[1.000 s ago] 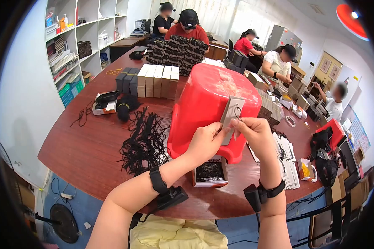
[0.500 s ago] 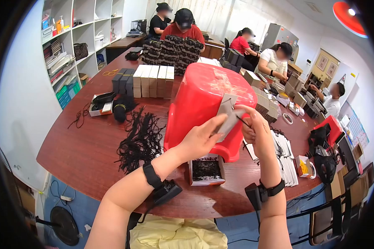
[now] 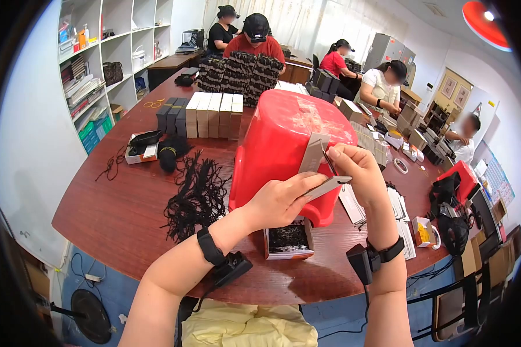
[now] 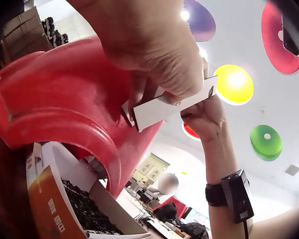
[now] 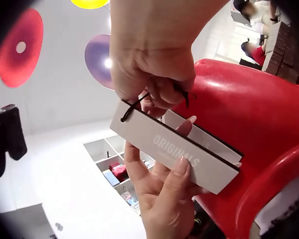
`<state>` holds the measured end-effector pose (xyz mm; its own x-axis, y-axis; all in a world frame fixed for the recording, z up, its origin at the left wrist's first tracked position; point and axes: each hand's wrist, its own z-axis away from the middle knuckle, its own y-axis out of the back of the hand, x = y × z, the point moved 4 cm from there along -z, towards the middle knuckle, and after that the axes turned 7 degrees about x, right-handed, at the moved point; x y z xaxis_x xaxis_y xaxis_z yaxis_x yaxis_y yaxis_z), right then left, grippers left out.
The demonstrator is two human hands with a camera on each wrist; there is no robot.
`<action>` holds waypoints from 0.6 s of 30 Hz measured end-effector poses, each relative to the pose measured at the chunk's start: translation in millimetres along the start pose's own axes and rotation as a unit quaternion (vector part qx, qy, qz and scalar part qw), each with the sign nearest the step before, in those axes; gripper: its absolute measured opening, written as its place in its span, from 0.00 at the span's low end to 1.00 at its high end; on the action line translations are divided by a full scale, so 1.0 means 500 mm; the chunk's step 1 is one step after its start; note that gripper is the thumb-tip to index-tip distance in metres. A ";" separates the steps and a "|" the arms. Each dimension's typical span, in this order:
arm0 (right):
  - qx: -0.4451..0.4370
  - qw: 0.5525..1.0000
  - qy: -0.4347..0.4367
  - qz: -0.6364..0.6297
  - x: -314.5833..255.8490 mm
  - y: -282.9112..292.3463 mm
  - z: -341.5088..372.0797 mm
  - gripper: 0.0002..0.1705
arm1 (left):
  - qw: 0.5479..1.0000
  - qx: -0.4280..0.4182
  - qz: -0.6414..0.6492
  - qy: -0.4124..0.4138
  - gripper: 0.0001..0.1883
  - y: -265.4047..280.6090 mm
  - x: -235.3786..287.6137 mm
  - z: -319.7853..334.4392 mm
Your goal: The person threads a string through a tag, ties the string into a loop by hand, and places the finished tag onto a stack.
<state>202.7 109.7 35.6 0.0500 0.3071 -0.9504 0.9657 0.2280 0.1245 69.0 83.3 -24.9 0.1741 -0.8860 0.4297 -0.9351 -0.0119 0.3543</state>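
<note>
My left hand (image 3: 281, 199) grips a pair of pale cardboard hang tags, with its fingers between the two cards. The near tag (image 5: 159, 137) carries the word ORIGINALS in the right wrist view, and a black cord (image 5: 133, 108) runs through its end hole. Behind it, the other tag (image 3: 314, 153) stands tilted against the view of a red plastic stool (image 3: 278, 127). My right hand (image 3: 359, 170) pinches the cord just above the tags, its fingertips close together. Below the hands, a small open box (image 3: 289, 254) holds black strings.
A heap of black cords (image 3: 197, 196) lies left of the stool. White card stacks (image 3: 214, 113) stand behind it. Strung tags (image 3: 350, 205) are spread on the right, near a small box with yellow contents (image 3: 425, 234). Several people work around the table (image 3: 116, 214).
The two tags, held close together a second ago, are now spread apart, the near one swung down toward level. My right hand has shifted with the cord, rising slightly at the last.
</note>
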 end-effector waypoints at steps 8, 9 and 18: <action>0.014 0.997 0.076 0.009 -0.009 0.024 -0.001 0.09 | 1.000 0.008 0.024 -0.015 0.23 -0.007 0.007 0.001; 0.018 0.991 0.132 -0.025 -0.019 0.034 0.002 0.08 | 1.000 0.007 0.025 -0.014 0.23 -0.009 0.007 0.003; -0.074 0.897 0.119 -0.419 -0.057 0.117 0.088 0.09 | 0.956 -0.036 0.255 0.137 0.27 -0.038 -0.001 0.005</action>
<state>269.2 73.4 57.5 -0.7506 0.1550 -0.6424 0.5935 0.5855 -0.5522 85.9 83.1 -33.8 -0.2156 -0.6131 0.7600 -0.8983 0.4297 0.0918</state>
